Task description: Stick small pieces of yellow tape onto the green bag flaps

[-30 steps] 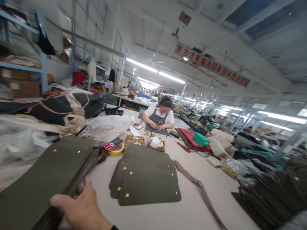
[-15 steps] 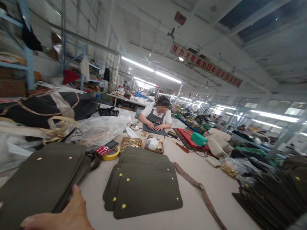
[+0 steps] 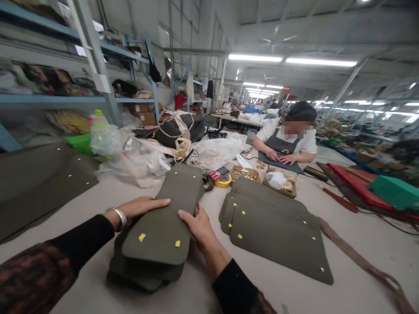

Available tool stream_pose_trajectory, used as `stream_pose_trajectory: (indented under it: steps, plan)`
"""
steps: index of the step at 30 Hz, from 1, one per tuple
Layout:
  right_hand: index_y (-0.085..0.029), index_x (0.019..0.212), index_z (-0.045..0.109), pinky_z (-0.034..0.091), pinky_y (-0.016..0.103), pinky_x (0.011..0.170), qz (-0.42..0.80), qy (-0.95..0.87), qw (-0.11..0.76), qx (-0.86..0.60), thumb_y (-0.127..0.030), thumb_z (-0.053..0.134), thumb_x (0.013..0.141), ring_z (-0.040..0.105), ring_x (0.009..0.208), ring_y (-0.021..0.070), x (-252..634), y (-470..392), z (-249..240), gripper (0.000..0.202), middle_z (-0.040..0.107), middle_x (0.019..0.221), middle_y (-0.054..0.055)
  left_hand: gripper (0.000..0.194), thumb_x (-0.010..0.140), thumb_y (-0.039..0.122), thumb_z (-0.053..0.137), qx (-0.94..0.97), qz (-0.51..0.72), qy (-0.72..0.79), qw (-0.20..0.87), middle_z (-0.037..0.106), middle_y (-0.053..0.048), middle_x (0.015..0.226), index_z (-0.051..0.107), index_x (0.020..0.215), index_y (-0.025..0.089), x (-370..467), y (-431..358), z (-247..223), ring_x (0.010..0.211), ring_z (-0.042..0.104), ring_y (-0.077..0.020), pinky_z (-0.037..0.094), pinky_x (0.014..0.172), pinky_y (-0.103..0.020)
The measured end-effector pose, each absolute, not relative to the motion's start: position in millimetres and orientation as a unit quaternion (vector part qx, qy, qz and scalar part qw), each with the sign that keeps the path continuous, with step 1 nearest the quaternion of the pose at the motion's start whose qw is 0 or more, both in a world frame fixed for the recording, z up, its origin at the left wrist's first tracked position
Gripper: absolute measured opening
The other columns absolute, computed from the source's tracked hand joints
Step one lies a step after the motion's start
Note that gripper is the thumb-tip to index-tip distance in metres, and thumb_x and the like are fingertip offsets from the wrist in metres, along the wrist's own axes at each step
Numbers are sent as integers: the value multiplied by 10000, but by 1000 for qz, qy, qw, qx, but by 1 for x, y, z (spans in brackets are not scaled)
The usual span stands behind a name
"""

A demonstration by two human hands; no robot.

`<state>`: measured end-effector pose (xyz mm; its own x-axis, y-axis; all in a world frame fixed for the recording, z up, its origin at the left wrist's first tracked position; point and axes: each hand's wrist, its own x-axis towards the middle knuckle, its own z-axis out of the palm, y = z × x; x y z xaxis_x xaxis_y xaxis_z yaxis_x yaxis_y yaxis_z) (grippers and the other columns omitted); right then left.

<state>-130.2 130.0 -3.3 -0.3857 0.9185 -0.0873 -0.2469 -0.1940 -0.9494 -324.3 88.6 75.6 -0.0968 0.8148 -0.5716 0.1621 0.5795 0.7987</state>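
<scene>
A stack of dark olive bag panels [image 3: 160, 231] lies in front of me, its top piece showing two yellow tabs at the near end and two small metal fittings at the far end. My left hand [image 3: 139, 208] grips the stack's left edge, thumb on top and fingers hidden beneath. On the opposite edge, my right hand [image 3: 203, 224] holds it the same way, thumb lying on the top panel. The lower panels jut out unevenly. To the right, a fanned group of similar olive panels [image 3: 278, 231] rests on the table, apart from my hands.
More olive panels [image 3: 49, 183] lie at the left. Behind the stack are plastic bags [image 3: 216, 150], yellow tape [image 3: 223, 182] and a box of gold hardware [image 3: 245, 173]. A co-worker [image 3: 288, 139] sits across the table [image 3: 262, 274]. A brown strap [image 3: 356, 257] trails at right.
My view has swung left. Both hands now hold the left stack from its sides; earlier one hand showed near its right edge. The stack now sits more lengthwise before me.
</scene>
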Motion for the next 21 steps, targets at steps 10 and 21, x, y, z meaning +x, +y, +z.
stream_pose_trajectory:
  steps: [10,21]
  plan:
    - [-191,1236,496,508,416,960,739,-447,426,-269,-308,776,650,629,1106,274,-121,130,-4,659,669,1199,97,622,595,628,741,302,324,628,640,732,-185,997,707,938,110,-328,83,65,904,702,-314,587,734,-358]
    - [-186,1299,461,515,446,927,799,-381,442,-142,-325,809,635,632,1090,303,-93,99,4,763,648,1230,126,758,541,298,792,435,414,587,543,715,-70,1064,491,1227,184,-271,49,109,908,687,-278,557,824,-383]
